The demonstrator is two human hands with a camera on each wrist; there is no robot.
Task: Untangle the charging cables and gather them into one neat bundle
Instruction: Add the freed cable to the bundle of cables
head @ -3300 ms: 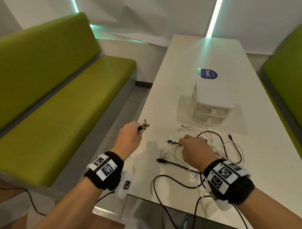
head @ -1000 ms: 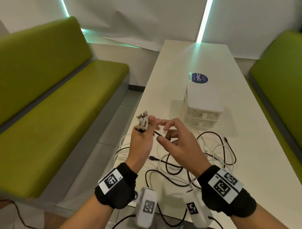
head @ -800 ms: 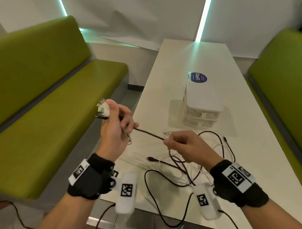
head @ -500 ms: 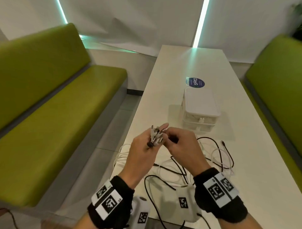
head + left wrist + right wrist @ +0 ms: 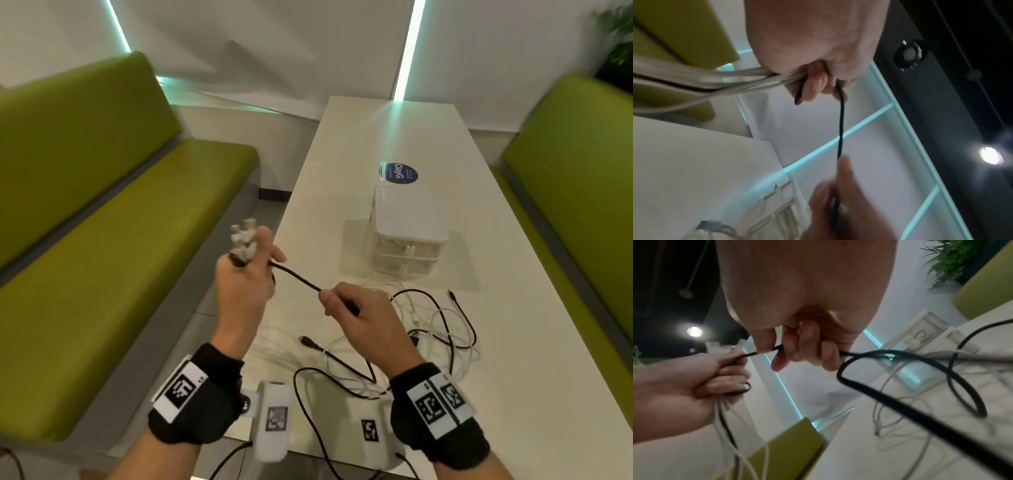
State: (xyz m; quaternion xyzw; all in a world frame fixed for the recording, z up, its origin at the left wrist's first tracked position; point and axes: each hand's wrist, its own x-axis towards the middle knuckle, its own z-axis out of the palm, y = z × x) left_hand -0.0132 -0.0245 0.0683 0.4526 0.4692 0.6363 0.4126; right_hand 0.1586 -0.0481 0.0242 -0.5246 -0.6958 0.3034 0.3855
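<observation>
The left hand (image 5: 245,281) closes over the gathered cable ends (image 5: 244,240), so their count cannot be told. The black cable (image 5: 296,275) vanishes inside the right hand (image 5: 358,318). In the left wrist view the right hand (image 5: 840,209) is blurred. The drawer box (image 5: 407,226) contents are too faint to name, and the surface (image 5: 534,342) is cut off at the bottom edge

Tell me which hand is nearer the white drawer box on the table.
Right. The right hand is over the table's cable pile, just short of the white drawer box; the left hand is raised off the table's left edge, farther away.
</observation>
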